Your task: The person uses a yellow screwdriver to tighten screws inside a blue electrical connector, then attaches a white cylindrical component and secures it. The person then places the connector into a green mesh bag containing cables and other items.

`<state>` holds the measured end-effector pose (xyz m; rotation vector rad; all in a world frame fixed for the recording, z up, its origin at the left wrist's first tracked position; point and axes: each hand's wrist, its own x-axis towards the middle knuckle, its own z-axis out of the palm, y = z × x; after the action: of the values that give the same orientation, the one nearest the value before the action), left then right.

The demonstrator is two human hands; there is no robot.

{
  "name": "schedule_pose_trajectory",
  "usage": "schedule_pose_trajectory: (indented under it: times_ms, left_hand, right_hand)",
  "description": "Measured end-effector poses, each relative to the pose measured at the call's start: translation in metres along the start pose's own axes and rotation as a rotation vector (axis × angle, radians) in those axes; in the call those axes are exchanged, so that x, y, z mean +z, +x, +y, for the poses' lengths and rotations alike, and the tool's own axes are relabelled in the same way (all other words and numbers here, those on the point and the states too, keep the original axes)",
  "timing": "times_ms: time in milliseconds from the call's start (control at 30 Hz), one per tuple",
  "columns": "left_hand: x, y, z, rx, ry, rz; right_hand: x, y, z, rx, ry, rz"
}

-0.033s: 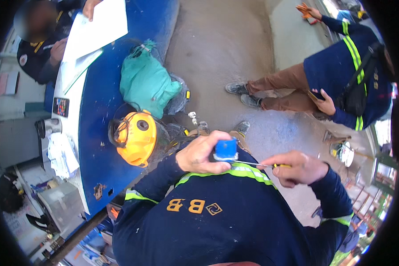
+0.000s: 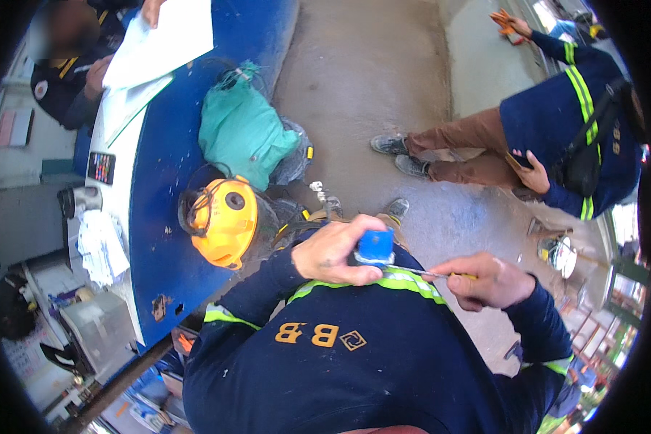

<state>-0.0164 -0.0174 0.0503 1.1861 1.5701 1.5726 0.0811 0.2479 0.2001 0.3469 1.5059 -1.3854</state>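
head view: how does the left hand (image 2: 331,253) stand?

– closed on a blue block (image 2: 375,244), pinched between thumb and fingers. whitish rim noted along the block's near side.

– and the right hand (image 2: 493,281)?

– fingers curled around the yellow handle of a thin-shafted tool (image 2: 461,275), index finger laid along the shaft. shaft reaches the block's near side; tip contact cannot be told.

– position of the block?

– in front of the wearer's chest, well to the right of the bench (image 2: 125,177).

– found beside the bench's blue side?

– a yellow rounded casing (image 2: 233,217); beyond it, a green bag (image 2: 242,134).

– and on the bench's white top?

– papers (image 2: 159,47) at the far end, under a co-worker's hand (image 2: 152,11); a phone (image 2: 101,168) near the left edge; a white bundle (image 2: 101,249) nearer.
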Motion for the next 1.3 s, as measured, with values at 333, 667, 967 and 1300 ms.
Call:
schedule_pose_trajectory:
  times_ms: [333, 667, 967, 1300]
  left_hand:
    - [0.000, 0.012, 0.011, -0.114, 0.113, -0.148]
    - [0.016, 0.009, -0.019, -0.192, -0.573, 0.134]
    - [0.030, 0.003, -0.020, -0.014, -0.940, 0.536]
    - [0.033, 0.002, -0.017, 0.108, -0.884, 0.639]
  right_hand:
    - [0.022, 0.010, -0.007, -0.134, -0.373, 0.231]
    - [0.029, 0.013, -0.032, -0.585, -1.451, 0.479]
    - [0.030, 0.072, -0.060, -1.123, -0.496, 0.844]
    - [0.019, 0.099, -0.055, -1.376, 0.173, 0.504]
